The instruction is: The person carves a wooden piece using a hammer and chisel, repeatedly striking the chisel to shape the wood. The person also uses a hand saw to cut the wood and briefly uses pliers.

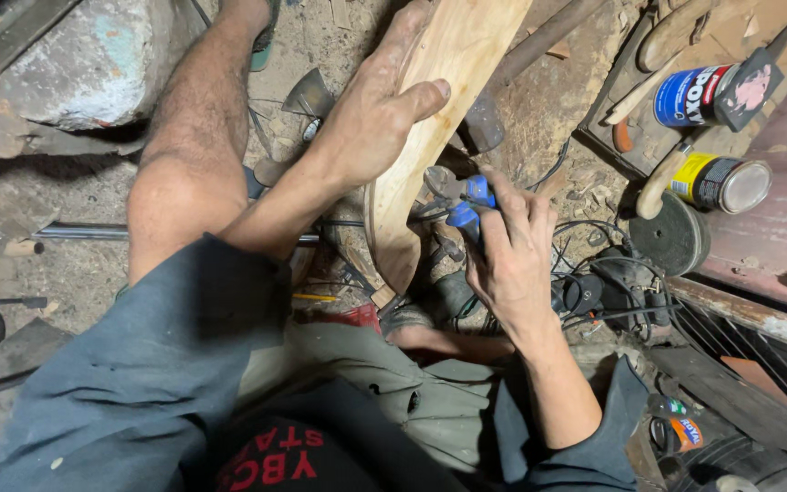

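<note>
The floor [75, 264] is rough, dusty concrete strewn with wood chips and scraps, and the person sits on it in grey shorts, one bare knee raised at left. A chipped block of stone or concrete [93, 64] lies at the top left, and a thin metal rod [66, 231] runs flat behind the knee. The largest thing in hand is a plank [430, 109], a pale, smooth, curved strip of bare wood with a rounded lower end, standing tilted from the top centre down to the middle of the view. The left hand [371, 123] is wrapped around it from the left edge, fingers behind and thumb pressed flat across the front face. At right sits a worn wooden tray [758, 27] with two cylindrical tins [721, 180], one blue and white, one yellow and black with a shiny lid, beside wooden tool handles. Below them lies a dark round disc [671, 237], and next to it a tangle of black cable [612, 282]. The right hand [507, 255] is closed around pliers [462, 200] with blue grips and grey metal jaws; the jaws touch the right edge of the plank near its lower end. A small hatchet head [310, 96] lies on the floor above the left wrist.
</note>
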